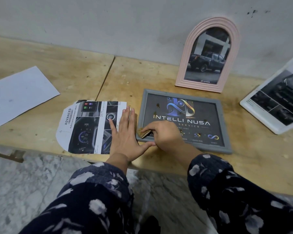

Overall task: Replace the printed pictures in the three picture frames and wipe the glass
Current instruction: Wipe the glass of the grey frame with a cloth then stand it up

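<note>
Wiping goes on: my right hand (161,134) pinches what seems a cloth (143,132) on the grey frame (226,125); left hand (125,130) flat at nine o'clock; pink frame (184,65) at twelve already filled.

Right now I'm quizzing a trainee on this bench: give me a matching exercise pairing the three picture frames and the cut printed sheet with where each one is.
Things:
1. pink arched frame
2. grey rectangular frame
3. white rectangular frame
4. cut printed sheet

Places:
A. under the flat left hand
B. upright against the wall
C. tilted at the right edge
D. flat, under the right hand

Pairs: 1-B, 2-D, 3-C, 4-A
</note>
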Action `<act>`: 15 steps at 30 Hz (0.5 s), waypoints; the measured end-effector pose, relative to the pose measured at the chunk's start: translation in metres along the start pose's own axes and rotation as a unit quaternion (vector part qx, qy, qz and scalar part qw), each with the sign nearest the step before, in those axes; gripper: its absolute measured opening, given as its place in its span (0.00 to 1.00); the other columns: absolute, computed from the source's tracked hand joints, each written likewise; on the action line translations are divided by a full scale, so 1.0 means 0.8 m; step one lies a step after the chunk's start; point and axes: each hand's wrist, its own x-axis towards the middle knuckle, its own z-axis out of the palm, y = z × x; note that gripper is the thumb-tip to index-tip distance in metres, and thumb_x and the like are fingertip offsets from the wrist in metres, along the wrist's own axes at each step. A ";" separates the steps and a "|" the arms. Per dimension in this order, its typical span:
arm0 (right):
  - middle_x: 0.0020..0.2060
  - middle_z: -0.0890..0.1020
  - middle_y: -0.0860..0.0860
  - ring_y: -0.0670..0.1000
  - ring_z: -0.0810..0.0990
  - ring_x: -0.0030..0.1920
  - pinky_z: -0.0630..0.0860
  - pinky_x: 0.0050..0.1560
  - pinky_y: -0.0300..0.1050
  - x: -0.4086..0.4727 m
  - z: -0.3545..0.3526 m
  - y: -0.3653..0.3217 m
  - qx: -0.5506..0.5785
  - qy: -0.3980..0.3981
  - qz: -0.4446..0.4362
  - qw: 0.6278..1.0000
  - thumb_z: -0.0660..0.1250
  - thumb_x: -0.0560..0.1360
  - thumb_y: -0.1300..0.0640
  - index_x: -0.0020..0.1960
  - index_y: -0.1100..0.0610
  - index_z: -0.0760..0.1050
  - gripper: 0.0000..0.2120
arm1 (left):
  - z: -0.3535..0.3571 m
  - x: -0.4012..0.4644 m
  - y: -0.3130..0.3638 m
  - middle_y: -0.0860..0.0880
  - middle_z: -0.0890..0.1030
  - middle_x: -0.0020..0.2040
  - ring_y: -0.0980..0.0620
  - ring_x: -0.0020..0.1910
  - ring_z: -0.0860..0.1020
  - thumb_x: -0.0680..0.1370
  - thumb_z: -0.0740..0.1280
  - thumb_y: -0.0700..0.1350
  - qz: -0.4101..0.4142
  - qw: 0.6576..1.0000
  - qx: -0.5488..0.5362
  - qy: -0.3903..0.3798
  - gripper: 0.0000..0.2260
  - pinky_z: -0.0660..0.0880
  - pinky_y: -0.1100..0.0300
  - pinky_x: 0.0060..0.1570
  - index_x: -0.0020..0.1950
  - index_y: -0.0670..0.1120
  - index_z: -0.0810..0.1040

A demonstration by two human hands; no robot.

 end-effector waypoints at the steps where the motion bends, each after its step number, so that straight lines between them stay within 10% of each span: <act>1: 0.53 0.84 0.45 0.50 0.81 0.54 0.75 0.52 0.41 0.003 -0.006 0.002 0.003 -0.003 0.010 1.000 0.64 0.71 0.66 0.56 0.46 0.82 0.21 | 0.001 0.000 0.000 0.51 0.32 0.77 0.53 0.77 0.34 0.66 0.47 0.79 0.005 1.000 0.007 0.001 0.52 0.37 0.35 0.71 0.78 0.47 0.35; 6: 0.45 0.83 0.44 0.45 0.78 0.39 0.74 0.45 0.41 0.054 -0.067 0.021 0.077 0.095 0.086 0.989 0.60 0.75 0.67 0.51 0.47 0.83 0.19 | 0.004 0.003 0.001 0.55 0.39 0.79 0.55 0.77 0.35 0.67 0.44 0.79 0.016 0.999 0.032 -0.004 0.48 0.36 0.34 0.71 0.80 0.52 0.46; 15: 0.55 0.81 0.54 0.58 0.78 0.55 0.75 0.53 0.45 0.127 -0.033 0.060 -0.103 0.106 0.080 0.986 0.59 0.73 0.70 0.61 0.49 0.79 0.25 | 0.002 0.007 0.000 0.61 0.49 0.78 0.57 0.77 0.39 0.67 0.46 0.79 0.023 1.000 -0.002 0.001 0.47 0.36 0.35 0.71 0.79 0.54 0.50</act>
